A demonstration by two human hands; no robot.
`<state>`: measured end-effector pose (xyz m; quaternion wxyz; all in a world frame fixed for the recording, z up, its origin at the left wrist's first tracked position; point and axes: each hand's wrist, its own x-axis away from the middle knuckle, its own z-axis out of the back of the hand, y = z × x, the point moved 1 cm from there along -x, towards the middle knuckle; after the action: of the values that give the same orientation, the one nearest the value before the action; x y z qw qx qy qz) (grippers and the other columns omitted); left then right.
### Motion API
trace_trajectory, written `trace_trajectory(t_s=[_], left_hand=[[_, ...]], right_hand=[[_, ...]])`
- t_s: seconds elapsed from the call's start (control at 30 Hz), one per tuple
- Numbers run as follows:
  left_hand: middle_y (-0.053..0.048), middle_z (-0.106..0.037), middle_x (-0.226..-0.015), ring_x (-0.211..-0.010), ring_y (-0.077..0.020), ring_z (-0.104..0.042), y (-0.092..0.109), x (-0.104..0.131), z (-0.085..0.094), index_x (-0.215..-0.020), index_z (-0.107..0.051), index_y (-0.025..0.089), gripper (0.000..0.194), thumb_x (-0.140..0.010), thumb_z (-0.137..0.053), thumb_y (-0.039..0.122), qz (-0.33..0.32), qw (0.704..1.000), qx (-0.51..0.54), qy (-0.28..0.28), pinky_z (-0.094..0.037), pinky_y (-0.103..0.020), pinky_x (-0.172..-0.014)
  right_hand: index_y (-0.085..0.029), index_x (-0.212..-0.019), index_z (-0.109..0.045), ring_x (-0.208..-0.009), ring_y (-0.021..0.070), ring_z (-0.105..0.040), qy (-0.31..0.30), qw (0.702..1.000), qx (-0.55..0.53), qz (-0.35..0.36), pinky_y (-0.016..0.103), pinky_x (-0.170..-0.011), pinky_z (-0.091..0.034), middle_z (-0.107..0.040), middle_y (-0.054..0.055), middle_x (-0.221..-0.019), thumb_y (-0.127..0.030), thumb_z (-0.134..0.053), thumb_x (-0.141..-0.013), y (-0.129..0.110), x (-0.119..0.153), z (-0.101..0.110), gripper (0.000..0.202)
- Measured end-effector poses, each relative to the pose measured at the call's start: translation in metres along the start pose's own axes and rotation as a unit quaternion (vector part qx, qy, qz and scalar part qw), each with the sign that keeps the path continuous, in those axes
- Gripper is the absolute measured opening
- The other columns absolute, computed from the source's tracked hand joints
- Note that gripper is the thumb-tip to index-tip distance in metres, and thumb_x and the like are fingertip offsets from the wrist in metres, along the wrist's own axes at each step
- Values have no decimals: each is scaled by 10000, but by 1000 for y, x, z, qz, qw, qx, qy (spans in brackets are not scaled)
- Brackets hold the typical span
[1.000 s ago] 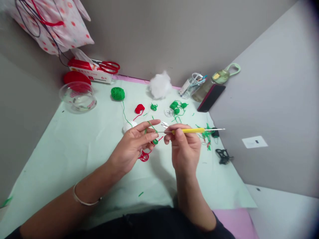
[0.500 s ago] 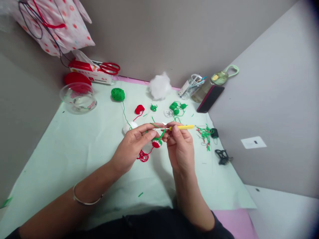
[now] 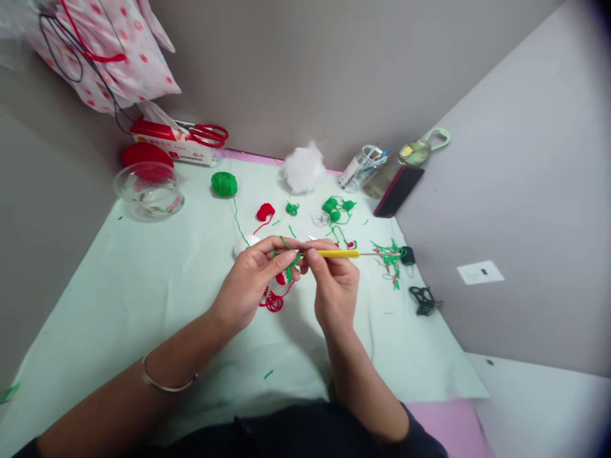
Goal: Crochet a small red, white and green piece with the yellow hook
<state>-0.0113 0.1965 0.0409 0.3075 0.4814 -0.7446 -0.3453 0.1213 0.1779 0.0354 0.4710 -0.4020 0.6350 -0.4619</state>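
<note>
My left hand (image 3: 251,280) pinches a small crocheted piece (image 3: 285,275) in red, white and green, with green yarn running over its index finger. In my right hand (image 3: 337,280) is a yellow-handled crochet hook (image 3: 338,254), lying level; its tip by the left fingertips is hidden, and a thin metal shaft sticks out to the right. Both hands' fingertips nearly meet. Loose red yarn (image 3: 273,301) lies below the left fingers. A green yarn ball (image 3: 224,184) stands further back, its strand leading toward the left hand.
White stuffing (image 3: 304,168) is at the back. Green crocheted pieces (image 3: 334,207), yarn scraps (image 3: 389,257) and a black claw clip (image 3: 424,300) lie to the right. A phone (image 3: 398,191), a bottle (image 3: 413,152), a clear bowl (image 3: 149,192) and red scissors (image 3: 209,135) are further back.
My right hand has moved slightly left, and the hook's yellow handle now reaches the left fingertips. The crocheted piece has shifted left and is more covered by the fingers.
</note>
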Motion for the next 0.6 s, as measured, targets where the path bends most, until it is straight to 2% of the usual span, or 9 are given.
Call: trace_trajectory(t_s=[0.07,0.17,0.2,0.27,0.33,0.37,0.43,0.5,0.6], left_hand=[[17,-714,-766,-653,-83,-646,-1,-2,3,-901,-762,178,63,-867,-793,221,-10,1000,-4,13,-514,-187,-660],[15,-695,-684,-623,-89,-656,2,-6,10,-866,-739,159,62,-856,-788,197,1,1000,16,23,-519,-170,-629],[12,-692,-673,-616,-88,-659,5,-7,12,-863,-738,151,59,-854,-785,186,5,999,26,28,-525,-165,-626],[7,-693,-690,-608,-83,-664,14,-10,17,-863,-740,132,49,-847,-784,147,9,997,55,45,-541,-156,-621],[3,-697,-737,-593,-71,-660,24,-12,22,-853,-736,115,32,-857,-766,103,10,992,101,69,-564,-158,-625],[4,-694,-752,-576,-61,-649,30,-12,24,-847,-730,110,42,-881,-740,87,12,988,130,82,-578,-162,-633],[3,-682,-759,-528,-34,-612,43,-12,28,-855,-715,103,134,-962,-641,72,20,976,186,110,-593,-159,-644],[-2,-669,-756,-490,-13,-577,56,-10,30,-883,-694,100,247,-1042,-506,74,23,962,236,138,-588,-137,-624],[-9,-659,-756,-488,-9,-577,74,-6,32,-923,-645,109,343,-1105,-354,101,15,945,293,143,-573,-112,-579]], right_hand=[[-234,-947,-770,-648,112,-612,-28,999,20,6,285,-617,-558,-685,20,-926,-346,-710,-932,-1,0,1,127],[-264,-1133,-732,-786,142,-676,-96,994,60,-4,309,-736,-598,-723,40,-1066,-331,-712,-937,-3,-6,12,208],[-275,-1188,-709,-847,153,-692,-113,989,92,3,321,-788,-603,-732,44,-1115,-304,-709,-938,-4,-10,18,252],[-261,-1159,-705,-936,171,-705,-118,974,192,39,355,-885,-594,-728,59,-1212,-247,-641,-966,-4,-19,34,204],[-246,-1233,-677,-1034,206,-696,-105,930,347,60,387,-949,-572,-725,79,-1207,-193,-540,-995,1,-28,51,280],[-225,-1290,-653,-1091,227,-680,-98,888,447,54,399,-973,-555,-707,107,-1256,-155,-506,-992,6,-32,58,340],[-181,-1378,-610,-1196,275,-629,-112,771,626,-1,423,-1010,-516,-668,158,-1334,-89,-462,-974,20,-38,71,439],[-135,-1331,-647,-1193,310,-609,-122,738,663,-29,436,-993,-499,-678,193,-1285,-52,-451,-957,35,-42,79,430],[-144,-1207,-709,-1144,303,-598,-123,731,670,-42,409,-947,-487,-677,189,-1230,-75,-454,-973,54,-48,84,353]])
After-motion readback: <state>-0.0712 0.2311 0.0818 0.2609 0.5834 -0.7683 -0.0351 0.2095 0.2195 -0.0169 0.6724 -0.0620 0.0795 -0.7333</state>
